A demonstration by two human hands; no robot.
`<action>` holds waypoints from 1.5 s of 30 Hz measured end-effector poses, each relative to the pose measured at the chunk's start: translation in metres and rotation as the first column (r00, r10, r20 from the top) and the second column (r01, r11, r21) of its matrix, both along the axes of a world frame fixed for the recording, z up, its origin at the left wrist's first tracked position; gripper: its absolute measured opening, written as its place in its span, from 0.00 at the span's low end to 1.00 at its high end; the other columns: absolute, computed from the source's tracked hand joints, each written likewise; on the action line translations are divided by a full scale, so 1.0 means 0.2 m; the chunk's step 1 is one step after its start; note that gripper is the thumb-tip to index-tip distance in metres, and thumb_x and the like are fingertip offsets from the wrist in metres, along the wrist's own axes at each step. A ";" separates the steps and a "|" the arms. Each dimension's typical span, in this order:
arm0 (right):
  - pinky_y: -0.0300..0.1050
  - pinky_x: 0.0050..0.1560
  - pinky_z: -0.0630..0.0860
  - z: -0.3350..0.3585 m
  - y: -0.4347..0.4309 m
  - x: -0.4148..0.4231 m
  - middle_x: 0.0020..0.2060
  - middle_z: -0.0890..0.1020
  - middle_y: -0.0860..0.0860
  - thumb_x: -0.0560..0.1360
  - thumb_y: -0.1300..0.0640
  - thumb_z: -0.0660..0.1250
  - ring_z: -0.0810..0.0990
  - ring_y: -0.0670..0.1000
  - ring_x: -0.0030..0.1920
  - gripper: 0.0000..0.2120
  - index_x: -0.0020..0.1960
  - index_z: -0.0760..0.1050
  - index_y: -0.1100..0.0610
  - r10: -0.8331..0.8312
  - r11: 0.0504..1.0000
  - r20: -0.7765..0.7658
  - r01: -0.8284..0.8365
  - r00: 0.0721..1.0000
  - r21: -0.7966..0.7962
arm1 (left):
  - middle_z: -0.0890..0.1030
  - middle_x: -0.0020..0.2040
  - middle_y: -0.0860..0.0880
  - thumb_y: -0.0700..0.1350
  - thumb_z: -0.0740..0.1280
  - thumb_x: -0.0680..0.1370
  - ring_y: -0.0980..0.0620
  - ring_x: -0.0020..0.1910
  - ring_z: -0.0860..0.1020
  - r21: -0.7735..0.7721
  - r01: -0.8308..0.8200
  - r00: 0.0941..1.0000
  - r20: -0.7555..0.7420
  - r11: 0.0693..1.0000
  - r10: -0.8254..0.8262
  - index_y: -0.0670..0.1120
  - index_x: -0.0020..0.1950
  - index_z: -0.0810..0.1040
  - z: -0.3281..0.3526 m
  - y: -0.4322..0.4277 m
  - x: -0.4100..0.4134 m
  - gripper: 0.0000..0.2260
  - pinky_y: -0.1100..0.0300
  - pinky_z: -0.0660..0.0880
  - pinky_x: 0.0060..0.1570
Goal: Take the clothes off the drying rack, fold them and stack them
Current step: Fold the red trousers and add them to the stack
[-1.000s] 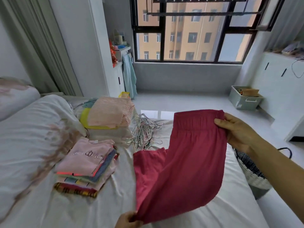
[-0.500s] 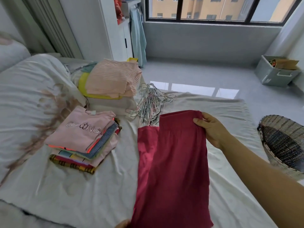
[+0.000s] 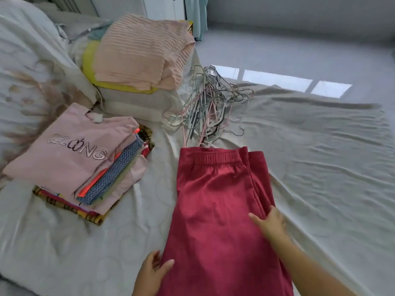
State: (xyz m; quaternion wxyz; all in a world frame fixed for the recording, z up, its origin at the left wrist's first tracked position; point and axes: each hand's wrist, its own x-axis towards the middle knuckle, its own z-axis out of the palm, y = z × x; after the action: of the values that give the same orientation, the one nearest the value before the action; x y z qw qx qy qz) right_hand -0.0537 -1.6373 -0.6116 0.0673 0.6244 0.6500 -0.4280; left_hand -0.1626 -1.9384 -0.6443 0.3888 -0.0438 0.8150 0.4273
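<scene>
Bed sheet (image 3: 320, 159): wide bare stretch at right | red trousers (image 3: 213, 199) flat mid-bed, legs cut off below | right hand (image 3: 270, 224) flat on right edge, fingers straight | left hand (image 3: 152, 272) at left edge, grip unclear | hangers (image 3: 211, 107) just beyond waistband

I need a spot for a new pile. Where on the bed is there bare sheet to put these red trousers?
Widest bare sheet: right of the red trousers and the hangers. A smaller patch: between the trousers and the pink-topped stack, nearer you. Crowded: far left, around the striped-topped stack and hangers.
</scene>
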 end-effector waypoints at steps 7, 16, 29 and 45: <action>0.56 0.62 0.69 -0.19 -0.03 0.16 0.59 0.74 0.62 0.65 0.54 0.78 0.73 0.62 0.60 0.36 0.65 0.65 0.65 -0.215 0.976 -0.030 0.214 0.976 -0.039 | 0.81 0.54 0.44 0.60 0.79 0.56 0.49 0.52 0.79 0.125 -0.046 0.992 0.125 0.991 0.030 0.41 0.59 0.76 0.00 0.29 -0.16 0.39 0.55 0.74 0.56; 0.49 0.43 0.81 -0.06 0.11 0.16 0.42 0.84 0.61 0.69 0.63 0.72 0.83 0.58 0.41 0.11 0.52 0.78 0.61 -0.408 0.797 -0.238 0.216 0.881 -0.564 | 0.84 0.48 0.40 0.39 0.76 0.63 0.44 0.44 0.83 0.185 -0.230 0.858 0.502 0.956 0.110 0.37 0.56 0.78 0.06 0.47 -0.26 0.23 0.56 0.79 0.42; 0.39 0.45 0.80 0.86 0.52 -0.15 0.47 0.85 0.55 0.44 0.47 0.83 0.83 0.50 0.48 0.43 0.56 0.78 0.63 -0.314 0.935 -0.788 0.032 0.530 -0.352 | 0.85 0.40 0.48 0.50 0.79 0.61 0.48 0.43 0.81 0.527 0.063 0.998 -0.054 0.848 -0.041 0.45 0.45 0.82 1.04 0.90 -0.80 0.18 0.59 0.77 0.40; 0.28 0.24 0.68 -0.10 -0.30 0.50 0.19 0.77 0.45 0.58 0.61 0.72 0.75 0.51 0.32 0.13 0.40 0.80 0.67 -0.209 0.927 -0.158 0.144 0.965 -0.345 | 0.80 0.26 0.57 0.30 0.76 0.60 0.49 0.42 0.77 -0.002 0.217 0.967 0.133 0.976 -0.215 0.46 0.35 0.80 0.06 0.09 -0.11 0.13 0.74 0.72 0.30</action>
State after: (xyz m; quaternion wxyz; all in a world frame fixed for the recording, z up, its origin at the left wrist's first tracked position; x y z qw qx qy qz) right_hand 0.0462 -1.6966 -0.6309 0.0691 0.6162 0.5131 -0.5935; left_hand -0.1844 -1.9210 -0.6327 0.4858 0.0137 0.7910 0.3716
